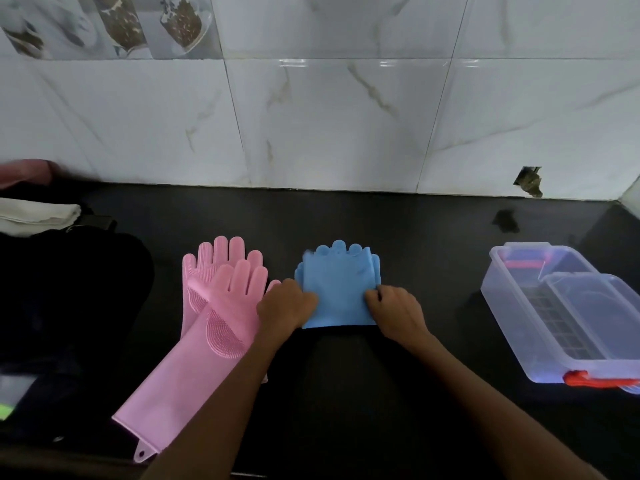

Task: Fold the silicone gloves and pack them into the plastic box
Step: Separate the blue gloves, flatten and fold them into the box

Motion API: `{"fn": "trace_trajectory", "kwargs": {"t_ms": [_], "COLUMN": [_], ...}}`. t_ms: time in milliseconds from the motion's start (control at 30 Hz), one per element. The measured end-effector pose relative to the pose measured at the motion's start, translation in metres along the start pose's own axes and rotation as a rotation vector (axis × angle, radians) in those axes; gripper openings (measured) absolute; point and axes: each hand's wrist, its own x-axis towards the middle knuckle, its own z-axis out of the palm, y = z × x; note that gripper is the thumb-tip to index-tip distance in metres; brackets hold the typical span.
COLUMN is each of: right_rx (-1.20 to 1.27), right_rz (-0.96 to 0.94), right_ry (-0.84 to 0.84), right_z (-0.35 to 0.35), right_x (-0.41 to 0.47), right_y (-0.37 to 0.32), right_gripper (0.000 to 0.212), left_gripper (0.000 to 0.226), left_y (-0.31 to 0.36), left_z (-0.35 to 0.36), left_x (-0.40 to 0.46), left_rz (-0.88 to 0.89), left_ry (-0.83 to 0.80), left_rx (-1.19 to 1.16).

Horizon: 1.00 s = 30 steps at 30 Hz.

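Folded blue gloves (339, 289) at frame centre, pinched at both side edges by left hand (285, 304) and right hand (394, 308), fingers curled; keep fold tight, carry level to plastic box (509, 306) at right

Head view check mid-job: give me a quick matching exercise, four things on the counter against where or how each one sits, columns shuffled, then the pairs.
Things:
1. blue gloves
2. pink gloves
3. plastic box
4. white cloth

States:
A. open, at the right of the counter
B. folded, gripped by the left hand and right hand
C. folded, on dark items at far left
D. lying unfolded, one across the other

Pairs: 1-B, 2-D, 3-A, 4-C
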Motion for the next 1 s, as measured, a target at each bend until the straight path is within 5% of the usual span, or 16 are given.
{"fn": "trace_trajectory", "kwargs": {"t_ms": [200, 533, 733, 867, 1000], "right_rx": [-0.318, -0.107, -0.052, 0.072, 0.214], "right_rz": [-0.074, 0.367, 0.292, 0.282, 0.301], "right_ry": [-0.038, 0.216, 0.357, 0.320, 0.321], "right_z": [0.003, 0.015, 0.017, 0.022, 0.024], "right_x": [-0.002, 0.001, 0.001, 0.001, 0.000], "right_y": [-0.008, -0.030, -0.029, -0.028, -0.032], "right_gripper": [0.012, 0.024, 0.018, 0.018, 0.027], "left_gripper": [0.029, 0.031, 0.043, 0.029, 0.042], "left_y": [0.008, 0.017, 0.009, 0.010, 0.006], "left_z": [0.006, 0.020, 0.024, 0.029, 0.030], "left_x": [0.003, -0.019, -0.021, -0.020, -0.018], "left_rz": [-0.117, -0.115, -0.038, 0.036, 0.055], "left_ry": [-0.036, 0.193, 0.293, 0.320, 0.332], "left_rx": [0.058, 0.093, 0.042, 0.094, 0.060]}}
